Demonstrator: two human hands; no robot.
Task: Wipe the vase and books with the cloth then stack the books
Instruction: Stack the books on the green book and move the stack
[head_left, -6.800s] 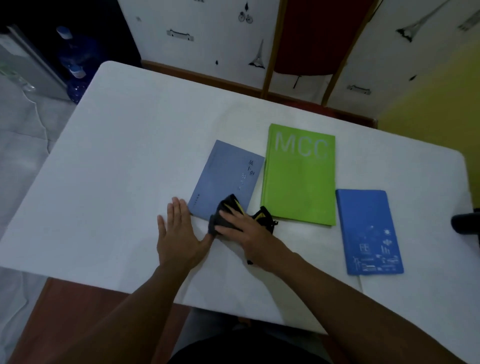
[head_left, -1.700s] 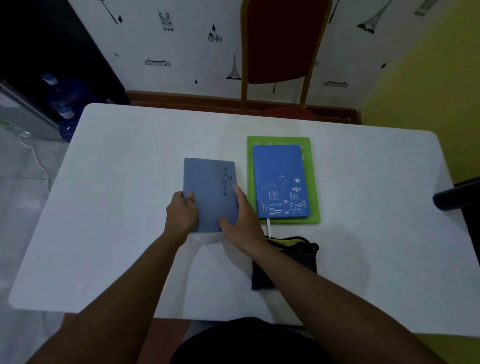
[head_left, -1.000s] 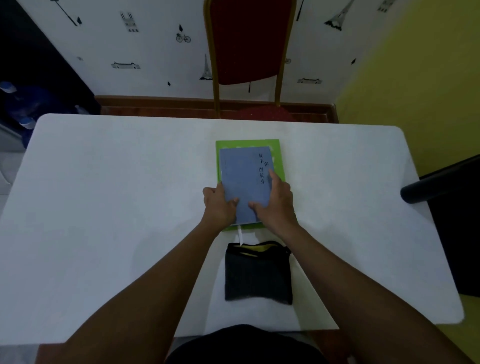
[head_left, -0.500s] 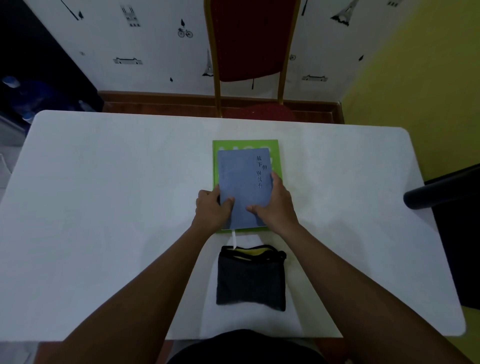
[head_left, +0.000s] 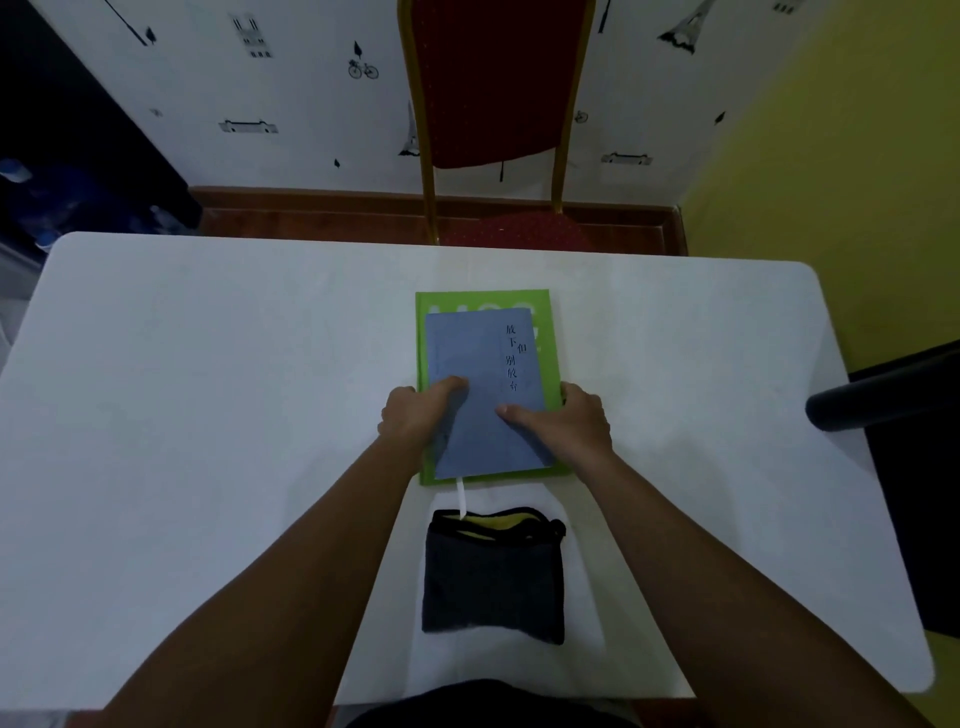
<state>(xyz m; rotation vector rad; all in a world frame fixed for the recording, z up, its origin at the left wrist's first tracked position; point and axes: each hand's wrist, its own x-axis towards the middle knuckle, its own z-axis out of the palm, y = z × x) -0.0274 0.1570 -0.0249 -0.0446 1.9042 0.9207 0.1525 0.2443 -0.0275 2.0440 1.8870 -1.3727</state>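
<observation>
On the white tabletop (head_left: 208, 415) the books sit in one pile: a grey-blue book (head_left: 483, 384) with dark characters down its cover lies on top, and the larger green book (head_left: 551, 338) shows as a border around it. A white ribbon (head_left: 461, 498) hangs out of the pile's near edge, so there may be a third book between them, though I cannot see one. The left hand (head_left: 421, 415) curls against the pile's left side with its thumb on the blue cover; the right hand (head_left: 569, 428) grips the right side, thumb laid flat across the cover, fingers down over the green edge. Both seem to be squeezing the pile from either side to square its edges. The dark folded cloth (head_left: 493, 577), yellow showing at its fold, lies apart just nearer the person, neither hand on it, which suggests the wiping is done. No vase is in view.
</observation>
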